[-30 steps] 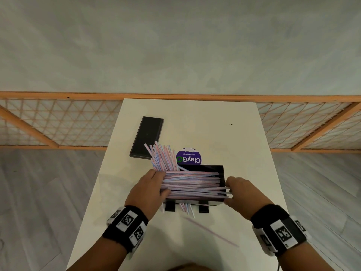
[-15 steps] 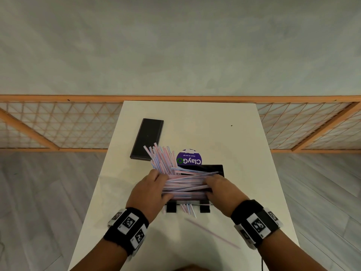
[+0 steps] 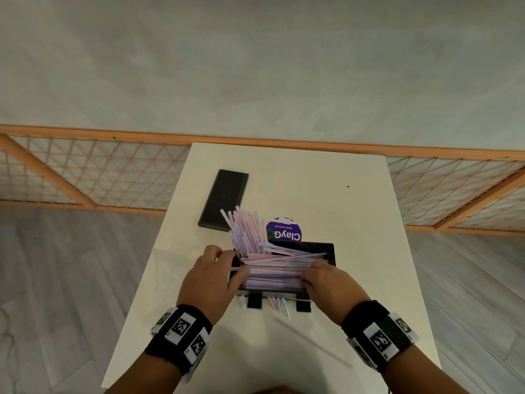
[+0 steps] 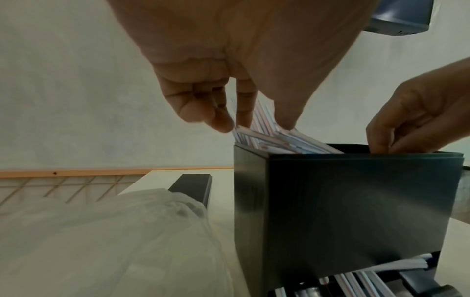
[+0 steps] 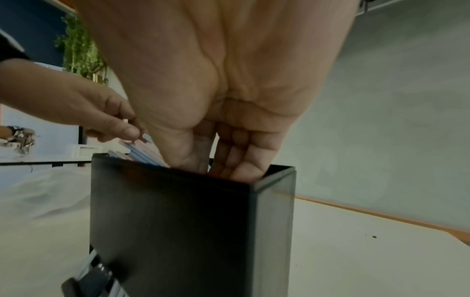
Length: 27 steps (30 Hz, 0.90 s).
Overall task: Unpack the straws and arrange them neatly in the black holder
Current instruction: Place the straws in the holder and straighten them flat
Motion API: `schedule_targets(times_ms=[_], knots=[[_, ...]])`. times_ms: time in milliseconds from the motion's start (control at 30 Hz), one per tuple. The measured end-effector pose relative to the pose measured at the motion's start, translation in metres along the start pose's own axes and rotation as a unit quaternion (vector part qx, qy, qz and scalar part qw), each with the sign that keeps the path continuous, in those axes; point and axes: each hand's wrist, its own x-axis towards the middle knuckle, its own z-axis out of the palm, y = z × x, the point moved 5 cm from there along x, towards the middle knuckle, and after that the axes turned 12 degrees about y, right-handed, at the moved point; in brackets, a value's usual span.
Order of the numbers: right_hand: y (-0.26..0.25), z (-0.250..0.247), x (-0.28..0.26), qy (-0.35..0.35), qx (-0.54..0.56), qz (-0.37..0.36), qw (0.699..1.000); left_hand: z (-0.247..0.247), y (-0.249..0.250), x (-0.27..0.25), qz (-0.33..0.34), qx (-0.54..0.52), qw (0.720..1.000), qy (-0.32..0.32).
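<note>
The black holder [image 3: 329, 253] stands in the middle of the white table [image 3: 355, 211]. Pink, blue and white straws [image 3: 272, 270] lie lengthwise in it, and a fan of straws [image 3: 244, 228] sticks up at its left end. My left hand [image 3: 218, 268] is at that left end, thumb and fingertips [image 4: 221, 122] pinching the straw ends [image 4: 257, 132]. My right hand [image 3: 321, 277] reaches into the right part of the holder [image 5: 178, 221], and its straight fingers [image 5: 236, 162] press on the straws. More straws [image 3: 278, 304] poke out under the holder's front.
A black lid [image 3: 224, 199] lies at the back left. A purple ClayGo disc [image 3: 284, 233] sits behind the holder. One loose straw [image 3: 312, 342] lies on the table in front of me. A crumpled clear plastic bag [image 4: 114, 231] lies left of the holder.
My right hand has moved left from the holder's right end onto the straws and pushed them in. The left hand has stayed at the left end.
</note>
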Motion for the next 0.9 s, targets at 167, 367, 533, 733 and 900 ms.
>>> schedule_targets(times_ms=[167,367,533,733,900], knots=[[-0.015,-0.03,0.018,0.074,0.06,0.019,0.995,0.014,-0.017,-0.005,-0.056,-0.064,0.996,-0.037],[-0.042,-0.045,0.065,0.059,0.118,0.026,0.991,0.018,0.003,-0.001,0.018,-0.047,0.999,-0.012],[-0.049,-0.021,0.099,-0.011,0.068,0.03,0.997,0.006,0.01,0.005,0.019,-0.059,0.998,0.019],[-0.046,-0.006,0.106,0.029,0.112,0.034,0.993,-0.008,-0.002,0.018,-0.124,-0.174,0.977,0.006],[-0.047,-0.02,0.099,0.066,0.155,0.014,0.986,0.002,-0.015,0.044,-0.213,-0.264,0.941,-0.016]])
